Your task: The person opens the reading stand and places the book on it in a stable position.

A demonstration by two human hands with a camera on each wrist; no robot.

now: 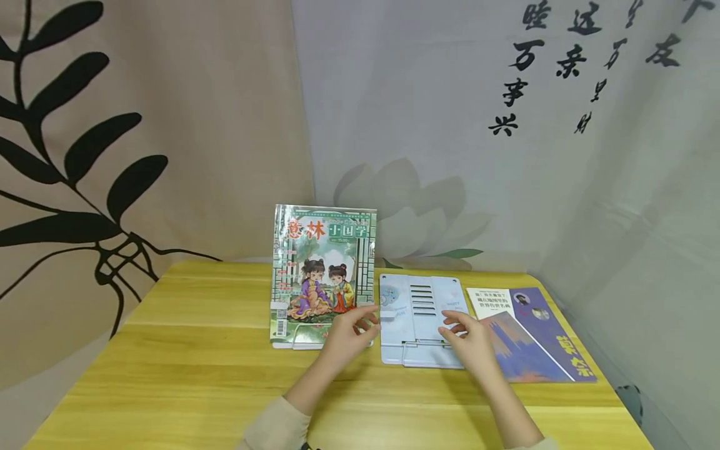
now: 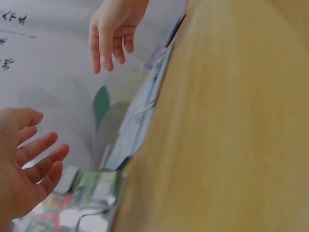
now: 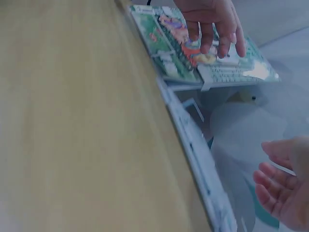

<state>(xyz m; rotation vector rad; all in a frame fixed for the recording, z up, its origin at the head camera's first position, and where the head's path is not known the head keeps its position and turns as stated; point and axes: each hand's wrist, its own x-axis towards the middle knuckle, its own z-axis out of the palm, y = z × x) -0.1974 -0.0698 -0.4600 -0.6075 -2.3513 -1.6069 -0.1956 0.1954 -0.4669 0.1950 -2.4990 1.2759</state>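
My left hand (image 1: 349,334) hovers in front of the magazine's lower right corner, its fingers loosely bent and holding nothing. The magazine (image 1: 320,250), with two cartoon children on a green cover, leans back behind wire clips on a stand. Beside it on the table is a light blue book stand (image 1: 396,325) with a slotted middle panel and a wire clip along its front. Over that stand's right side is my right hand (image 1: 472,344), also with nothing in its relaxed fingers. In the left wrist view, the left hand's fingers (image 2: 46,145) are spread in the air.
To the right of the blue stand lies a purple and white book (image 1: 540,337), close to the right edge of the wooden table (image 1: 185,350). A printed cloth (image 1: 394,94) with leaves and black characters hangs behind the table.
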